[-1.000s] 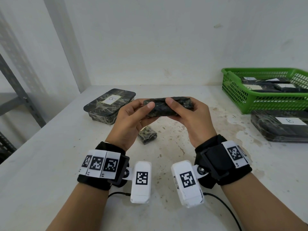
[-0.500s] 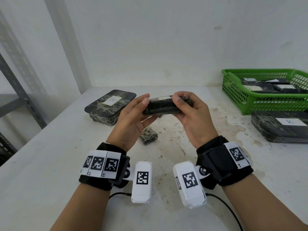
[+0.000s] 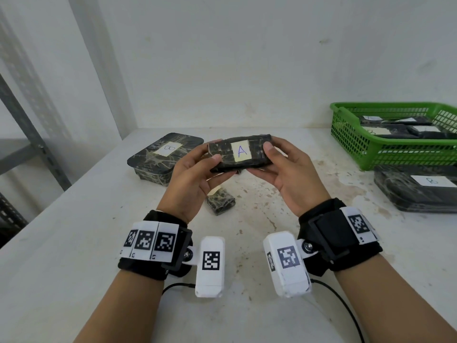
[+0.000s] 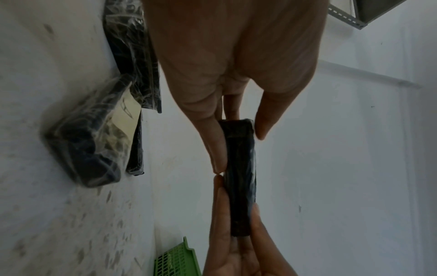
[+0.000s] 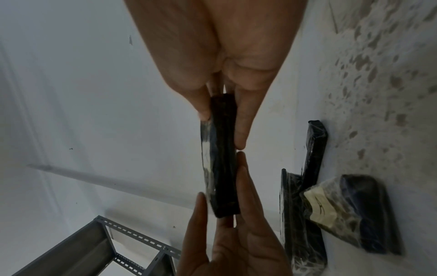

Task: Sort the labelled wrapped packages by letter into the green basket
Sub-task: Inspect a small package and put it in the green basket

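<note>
Got both hands up off the table (image 3: 74, 243) right now with one wrapped package (image 3: 241, 154) held between them, label side facing me. It's a dark, flat, plastic-wrapped block with a pale label (image 3: 242, 151) that reads "A" in blue pen. My left hand (image 3: 195, 179) pinches the left end, thumb on top and fingers underneath, and my right hand (image 3: 289, 177) does the same on the right end. From the left wrist view the package (image 4: 240, 173) shows edge-on, sandwiched between fingertips (image 4: 217, 149) from both sides, and the right wrist view gives the same picture (image 5: 221, 158).

The green basket (image 3: 371, 154) sits at the far right of the table, against the wall, well apart from what I'm holding. A few dark wrapped packages with white labels are already lying in it, but I can't read their letters from here.

Other stuff on the table: a bigger wrapped tray marked "B" (image 3: 165, 157) back left, just behind my left hand, and another "B" tray (image 3: 418, 191) right in front of the basket, touching or nearly touching its front wall. There's also a small wrapped packet (image 3: 221, 203) lying on the table below my hands; the wrist views show a pale label on it (image 4: 94, 142), letter too blurry to call for sure. The tabletop is white and pretty stained.
</note>
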A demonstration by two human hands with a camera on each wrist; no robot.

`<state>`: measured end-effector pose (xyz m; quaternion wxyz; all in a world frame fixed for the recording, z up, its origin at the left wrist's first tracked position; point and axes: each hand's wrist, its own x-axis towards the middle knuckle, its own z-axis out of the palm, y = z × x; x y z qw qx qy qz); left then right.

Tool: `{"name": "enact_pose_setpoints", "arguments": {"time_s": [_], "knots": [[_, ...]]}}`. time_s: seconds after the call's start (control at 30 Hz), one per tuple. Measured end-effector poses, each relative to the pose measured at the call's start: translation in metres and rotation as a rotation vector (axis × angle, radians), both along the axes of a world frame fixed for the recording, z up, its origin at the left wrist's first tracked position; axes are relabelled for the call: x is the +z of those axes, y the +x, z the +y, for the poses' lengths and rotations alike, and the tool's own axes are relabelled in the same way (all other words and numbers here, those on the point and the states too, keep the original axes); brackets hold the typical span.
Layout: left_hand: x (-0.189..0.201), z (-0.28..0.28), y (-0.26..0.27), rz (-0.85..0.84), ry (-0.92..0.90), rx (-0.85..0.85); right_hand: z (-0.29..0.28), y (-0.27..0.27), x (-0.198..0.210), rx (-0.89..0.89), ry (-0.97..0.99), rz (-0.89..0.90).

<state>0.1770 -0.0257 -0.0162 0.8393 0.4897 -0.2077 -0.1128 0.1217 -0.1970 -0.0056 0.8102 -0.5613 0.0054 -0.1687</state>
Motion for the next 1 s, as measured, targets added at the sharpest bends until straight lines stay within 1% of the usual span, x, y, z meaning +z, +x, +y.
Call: {"name": "enact_pose_setpoints", "arguments": {"time_s": [0.1, 0.27, 0.33, 0.5, 0.6, 0.73, 0.87, 0.93, 1.0], "knots": [[0.0, -0.002, -0.002, -0.011, 0.023, 0.022, -0.001, 0.0, -0.001, -0.037, -0.005, -0.008], [0.0, -0.002, -0.001, -0.046, 0.05, 0.051, 0.0, -0.001, 0.002, 0.03, 0.008, 0.053], [0.0, -0.002, -0.002, -0.044, 0.069, 0.036, 0.0, -0.002, 0.002, 0.026, -0.047, 0.083], [0.001, -0.003, -0.003, 0.023, 0.098, 0.016, -0.003, -0.005, 0.001, -0.008, -0.108, 0.024], [-0.001, -0.004, -0.003, -0.01, 0.151, 0.068, -0.001, -0.005, 0.001, -0.01, -0.112, 0.033], [-0.004, -0.004, -0.001, -0.049, 0.195, 0.13, 0.005, -0.004, 0.001, 0.007, -0.107, 0.112], [-0.001, -0.006, -0.005, -0.017, 0.214, 0.114, 0.007, -0.002, -0.004, -0.074, -0.111, 0.097], [-0.001, -0.008, -0.007, 0.014, 0.217, 0.082, 0.007, -0.002, -0.006, -0.096, -0.096, 0.093], [-0.001, -0.008, -0.007, 0.015, 0.226, 0.087, 0.007, -0.003, -0.005, -0.102, -0.091, 0.094]]}}
